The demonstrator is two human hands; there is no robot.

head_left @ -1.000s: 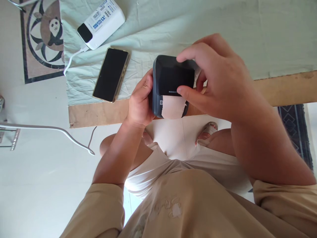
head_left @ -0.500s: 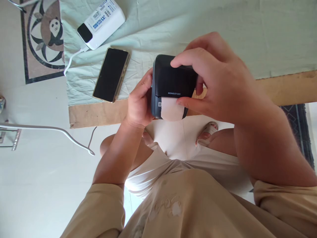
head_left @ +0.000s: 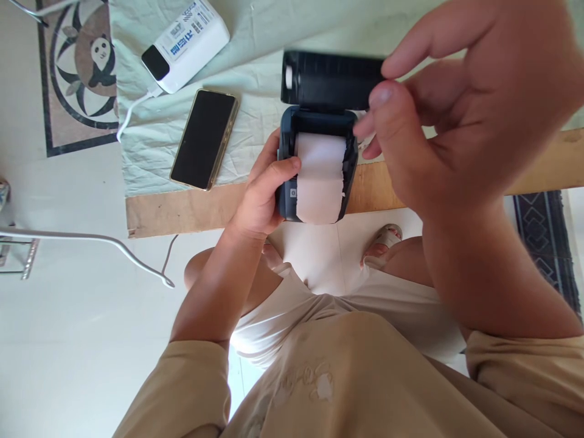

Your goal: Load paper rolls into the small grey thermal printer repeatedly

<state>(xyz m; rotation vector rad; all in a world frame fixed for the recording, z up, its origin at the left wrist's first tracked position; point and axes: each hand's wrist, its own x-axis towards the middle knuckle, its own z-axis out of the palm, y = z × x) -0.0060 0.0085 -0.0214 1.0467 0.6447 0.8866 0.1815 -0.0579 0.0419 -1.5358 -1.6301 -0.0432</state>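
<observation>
Rug: panda-motif mat (head_left: 77, 67) lies at far left on pale floor, partly under edge of the cloth.
Rail: thin metal rod (head_left: 91, 240) curves across the floor at left, w/ a hooked end.
Cloth: pale green sheet (head_left: 255, 30) covers a wooden board (head_left: 182, 210); bare wood shows along the near edge.
Power bank: white pack (head_left: 185, 44) w/ blue lettering sits on the cloth at upper left; white cable (head_left: 132, 109) runs from its near end toward the floor.
Phone: dark-screened handset (head_left: 204, 139) lies flat on the cloth, just below the power bank & left of the printer, apart from both.
Left hand: left hand (head_left: 260, 194) wraps the printer's left side, thumb over the front rim beside the paper, holding it firmly.
Printer: small dark label printer (head_left: 285, 182) held above the board's near edge, roughly mid-frame; lid (head_left: 331, 79) swung up & back, standing open.
Paper: white roll (head_left: 320, 176) sits in the open bay, its strip hanging over the front lip.
Right hand: right hand (head_left: 456, 103) looms close to lens, blurred; thumb & forefinger narrowly parted at the lid's right end. Whether they pinch it or just touch, cannot tell.
Person: beige sleeves & shirt fill the lower frame; sandalled foot (head_left: 383, 240) on the floor below the printer.
</observation>
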